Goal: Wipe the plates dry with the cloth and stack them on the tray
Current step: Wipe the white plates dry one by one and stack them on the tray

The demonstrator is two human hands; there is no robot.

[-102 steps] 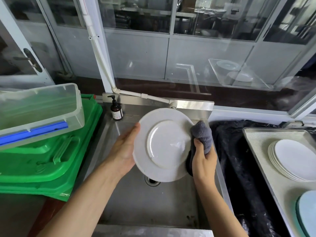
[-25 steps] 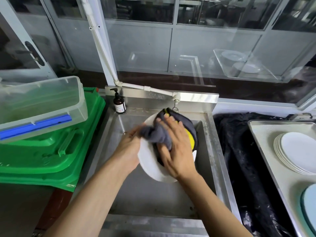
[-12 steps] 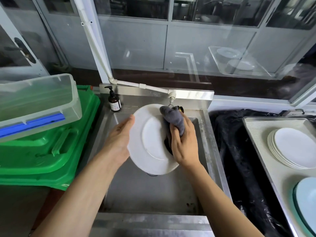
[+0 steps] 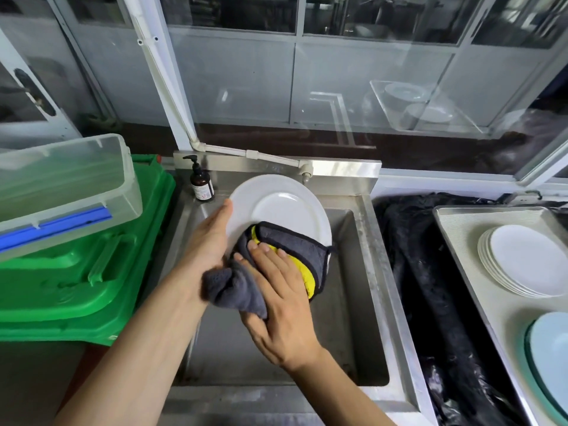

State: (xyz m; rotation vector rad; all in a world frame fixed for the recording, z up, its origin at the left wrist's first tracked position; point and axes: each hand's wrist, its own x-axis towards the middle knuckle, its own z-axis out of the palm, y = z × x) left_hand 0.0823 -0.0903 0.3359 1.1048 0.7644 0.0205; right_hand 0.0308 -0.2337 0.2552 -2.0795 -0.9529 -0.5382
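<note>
The brown pump bottle (image 4: pixel 201 185) at the sink's back corner carries a white label. Its print is too small to read. No other writing shows

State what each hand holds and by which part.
Left hand holds the white plate by its left rim. Right hand presses the grey-and-yellow cloth against its face.
</note>
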